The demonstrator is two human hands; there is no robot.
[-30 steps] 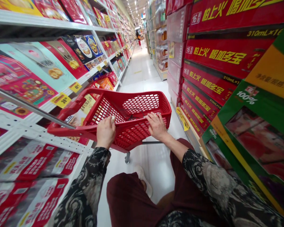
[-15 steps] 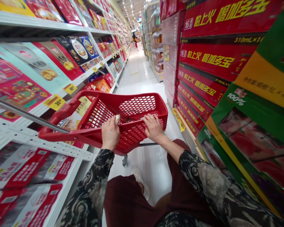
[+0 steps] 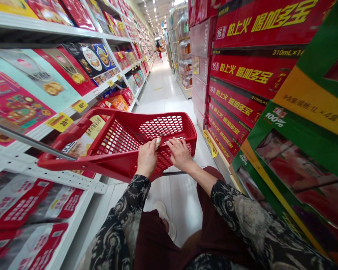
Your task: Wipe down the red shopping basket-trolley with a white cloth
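A red plastic shopping cart basket point(image 3: 126, 159) with mesh walls sits crosswise in front of me, its handle end toward the left shelf. My left hand point(image 3: 147, 158) is closed over the near rim around its middle. Something small and white point(image 3: 158, 143) shows at its thumb side; whether it is a wrap or a held scrap, I cannot tell. Just to the right, my right hand point(image 3: 180, 154) rests on the same rim with fingers curled over it. The two hands are close together but apart. Dark wires or cracks inside the basket are largely hidden by my hands.
Shelves with boxed snacks point(image 3: 45, 77) and yellow price tags point(image 3: 60, 122) line the left, close to the cart handle. Stacked red drink cartons point(image 3: 242, 73) and green juice boxes point(image 3: 293, 150) stand on the right. A tiled aisle point(image 3: 163, 80) runs ahead, with a person point(image 3: 159, 47) far off.
My left hand has slid right along the near rim, closer to my right hand. The right hand stays on the rim. The cart appears slightly farther left in view.
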